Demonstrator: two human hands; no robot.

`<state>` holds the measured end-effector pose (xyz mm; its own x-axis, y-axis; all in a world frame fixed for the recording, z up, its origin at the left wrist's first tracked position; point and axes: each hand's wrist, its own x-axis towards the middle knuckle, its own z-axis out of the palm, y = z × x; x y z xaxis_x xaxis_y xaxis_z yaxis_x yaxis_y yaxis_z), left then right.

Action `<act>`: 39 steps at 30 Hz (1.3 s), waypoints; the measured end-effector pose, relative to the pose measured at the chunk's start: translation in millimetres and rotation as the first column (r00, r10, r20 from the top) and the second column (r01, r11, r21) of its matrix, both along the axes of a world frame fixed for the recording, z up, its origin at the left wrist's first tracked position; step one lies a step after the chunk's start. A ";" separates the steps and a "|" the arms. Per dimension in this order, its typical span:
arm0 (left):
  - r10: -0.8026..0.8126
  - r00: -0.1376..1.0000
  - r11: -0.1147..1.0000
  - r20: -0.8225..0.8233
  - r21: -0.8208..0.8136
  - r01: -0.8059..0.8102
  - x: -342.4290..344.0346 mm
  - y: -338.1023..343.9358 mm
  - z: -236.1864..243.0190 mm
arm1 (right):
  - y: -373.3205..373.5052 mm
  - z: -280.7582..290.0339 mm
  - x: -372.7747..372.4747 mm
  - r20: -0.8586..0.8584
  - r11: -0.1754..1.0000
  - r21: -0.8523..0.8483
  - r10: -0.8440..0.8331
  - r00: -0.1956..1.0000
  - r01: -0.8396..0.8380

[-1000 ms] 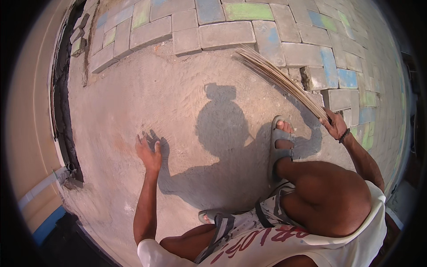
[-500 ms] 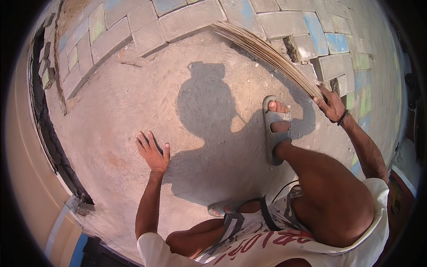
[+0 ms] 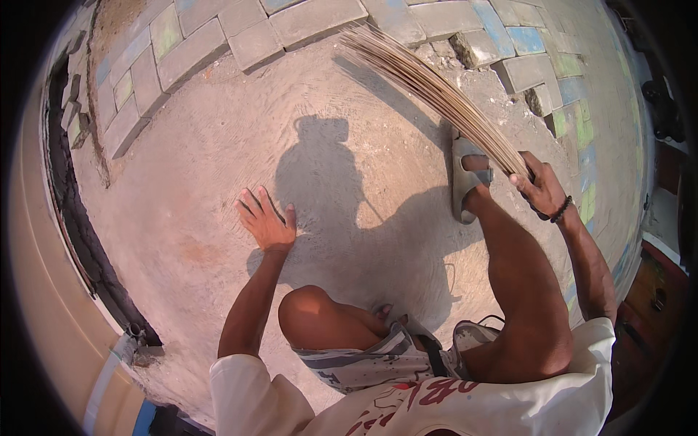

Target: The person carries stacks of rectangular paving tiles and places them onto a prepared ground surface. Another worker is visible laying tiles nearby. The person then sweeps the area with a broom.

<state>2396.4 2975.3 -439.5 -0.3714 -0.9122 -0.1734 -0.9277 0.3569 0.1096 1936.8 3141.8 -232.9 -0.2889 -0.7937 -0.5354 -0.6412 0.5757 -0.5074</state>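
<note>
The right hand point(image 3: 541, 184), right of centre, is clamped around the near end of a bundle of thin sticks point(image 3: 430, 81), which slants toward the top middle of the frame. The left hand point(image 3: 269, 224), left of centre, spreads its fingers apart over the sandy ground point(image 3: 182, 160). Paving blocks point(image 3: 193, 54) line the top.

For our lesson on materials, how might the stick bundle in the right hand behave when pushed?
The stick bundle probably flexes, being thin strands. It seems light: the right hand alone holds it. Its fanned tips may splay.
</note>
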 end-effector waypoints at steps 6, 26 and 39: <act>0.031 0.997 0.999 -0.066 -0.020 -0.032 4.1 2.7 -3.3 | 30.1 17.0 19.8 -0.041 0.949 0.073 0.310 0.950 -0.306; -0.087 0.989 0.980 -0.122 -0.188 0.063 10.2 -1.4 -5.3 | 118.1 -116.8 -46.0 -0.013 0.994 -0.098 0.039 0.999 -0.040; -0.137 0.989 0.986 -0.050 -0.103 0.131 89.6 -0.2 54.2 | 117.9 -144.6 -64.4 -0.156 0.989 -0.124 0.056 0.986 -0.076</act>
<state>2486.0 2975.2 -385.4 -0.4982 -0.8650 -0.0591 -0.8639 0.4895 0.1187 1872.4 3259.7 -377.5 -0.3035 -0.8732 -0.3814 -0.7505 0.4657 -0.4689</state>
